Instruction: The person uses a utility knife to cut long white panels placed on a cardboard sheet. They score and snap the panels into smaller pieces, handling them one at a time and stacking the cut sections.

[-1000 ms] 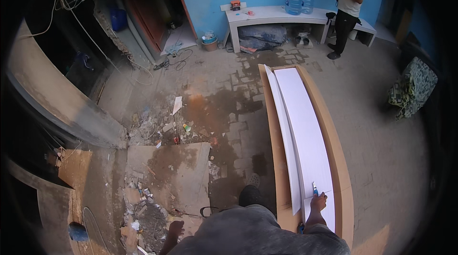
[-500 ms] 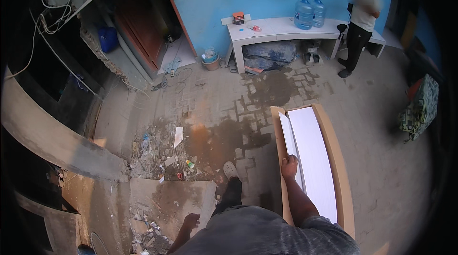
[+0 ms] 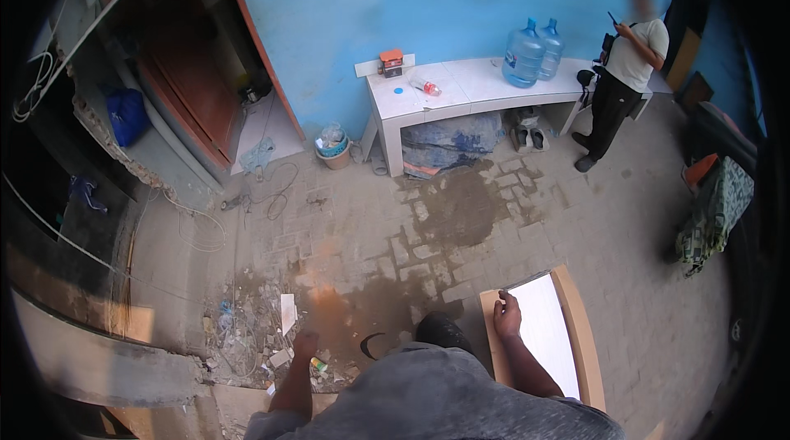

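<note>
My right hand (image 3: 508, 318) is at the far left part of a long cardboard box (image 3: 576, 317), by its left side, with its fingers partly stretched and nothing visible in them. Beside that hand, inside the box, lies a long white panel (image 3: 541, 326) with a smooth face. Away to the left, my left hand (image 3: 305, 345) hangs over the rubble on the ground, touching nothing I can see. Its fingers are hidden behind the back of the hand. My body covers the near end of the box.
Broken tile and debris (image 3: 263, 333) lie at the left. Along the blue wall runs a white tiled bench (image 3: 461, 86) with two large water bottles (image 3: 524, 55). A person (image 3: 627, 70) stands at its right, holding a phone. A bucket (image 3: 332, 150) stands near the doorway.
My body has moved forward beside the box. My right hand has left the leaning white panel, which no longer shows upright. The left hand has moved forward over the rubble. The person has raised a phone.
</note>
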A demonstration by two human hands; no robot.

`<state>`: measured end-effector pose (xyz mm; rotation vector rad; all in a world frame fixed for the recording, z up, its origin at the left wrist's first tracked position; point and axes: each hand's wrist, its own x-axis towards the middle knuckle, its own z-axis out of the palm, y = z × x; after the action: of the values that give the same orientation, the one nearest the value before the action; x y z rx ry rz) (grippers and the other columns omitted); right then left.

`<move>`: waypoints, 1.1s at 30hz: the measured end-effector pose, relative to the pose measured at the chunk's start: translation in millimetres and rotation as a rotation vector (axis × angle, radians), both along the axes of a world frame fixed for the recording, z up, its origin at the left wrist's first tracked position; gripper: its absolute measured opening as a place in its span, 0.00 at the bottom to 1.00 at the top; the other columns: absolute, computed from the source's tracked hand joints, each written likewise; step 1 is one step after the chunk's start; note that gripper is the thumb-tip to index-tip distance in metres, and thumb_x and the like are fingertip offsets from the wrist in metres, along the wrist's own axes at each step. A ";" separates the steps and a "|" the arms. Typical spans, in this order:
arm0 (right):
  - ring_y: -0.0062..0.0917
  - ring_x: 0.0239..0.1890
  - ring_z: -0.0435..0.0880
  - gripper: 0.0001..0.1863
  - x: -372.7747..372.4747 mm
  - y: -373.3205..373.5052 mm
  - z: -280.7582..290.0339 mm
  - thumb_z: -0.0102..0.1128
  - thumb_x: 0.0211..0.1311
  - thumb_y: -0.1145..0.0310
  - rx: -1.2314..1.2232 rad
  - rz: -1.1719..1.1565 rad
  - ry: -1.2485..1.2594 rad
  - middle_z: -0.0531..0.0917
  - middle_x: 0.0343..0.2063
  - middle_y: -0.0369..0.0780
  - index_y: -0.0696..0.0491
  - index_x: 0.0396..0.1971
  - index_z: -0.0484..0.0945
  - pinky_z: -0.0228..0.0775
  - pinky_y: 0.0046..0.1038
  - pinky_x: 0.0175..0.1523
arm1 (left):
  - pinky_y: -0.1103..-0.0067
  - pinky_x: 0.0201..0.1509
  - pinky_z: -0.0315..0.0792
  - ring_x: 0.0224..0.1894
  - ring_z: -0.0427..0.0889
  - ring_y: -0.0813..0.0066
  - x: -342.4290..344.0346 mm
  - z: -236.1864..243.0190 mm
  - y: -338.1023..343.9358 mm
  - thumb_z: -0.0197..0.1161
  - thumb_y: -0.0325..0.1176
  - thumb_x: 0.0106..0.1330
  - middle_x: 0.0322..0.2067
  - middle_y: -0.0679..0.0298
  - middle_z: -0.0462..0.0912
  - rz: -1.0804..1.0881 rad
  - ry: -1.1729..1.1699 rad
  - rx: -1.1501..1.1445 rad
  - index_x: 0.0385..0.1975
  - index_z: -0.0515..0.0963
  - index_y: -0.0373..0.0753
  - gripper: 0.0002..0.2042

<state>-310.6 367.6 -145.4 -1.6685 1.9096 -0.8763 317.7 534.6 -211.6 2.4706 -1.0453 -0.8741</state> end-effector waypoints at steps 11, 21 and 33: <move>0.47 0.56 0.89 0.21 126.6 -644.6 -36.3 0.62 0.76 0.59 0.101 0.199 0.038 0.89 0.54 0.49 0.50 0.62 0.84 0.80 0.46 0.62 | 0.69 0.55 0.81 0.49 0.90 0.64 -59.3 -44.3 -566.8 0.71 0.46 0.73 0.47 0.56 0.92 -0.151 0.282 -0.173 0.53 0.86 0.37 0.19; 0.49 0.57 0.89 0.22 277.4 -1060.1 -90.4 0.59 0.77 0.55 0.234 0.354 0.366 0.86 0.58 0.53 0.49 0.63 0.82 0.83 0.51 0.61 | 0.64 0.53 0.83 0.48 0.92 0.56 -124.0 2.8 -923.6 0.72 0.41 0.72 0.47 0.54 0.92 -0.225 0.520 -0.125 0.54 0.85 0.38 0.18; 0.47 0.40 0.94 0.25 348.9 -1260.8 -164.2 0.59 0.79 0.53 0.135 0.221 0.555 0.93 0.37 0.49 0.44 0.70 0.79 0.86 0.51 0.47 | 0.60 0.59 0.79 0.57 0.82 0.51 -158.6 -80.7 -1266.8 0.76 0.31 0.62 0.53 0.57 0.80 -0.406 -0.007 -0.628 0.54 0.82 0.41 0.20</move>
<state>38.2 -893.2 -309.6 -2.1397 2.0018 -0.1981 159.1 -732.2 -292.3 1.7717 -1.5689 -0.5205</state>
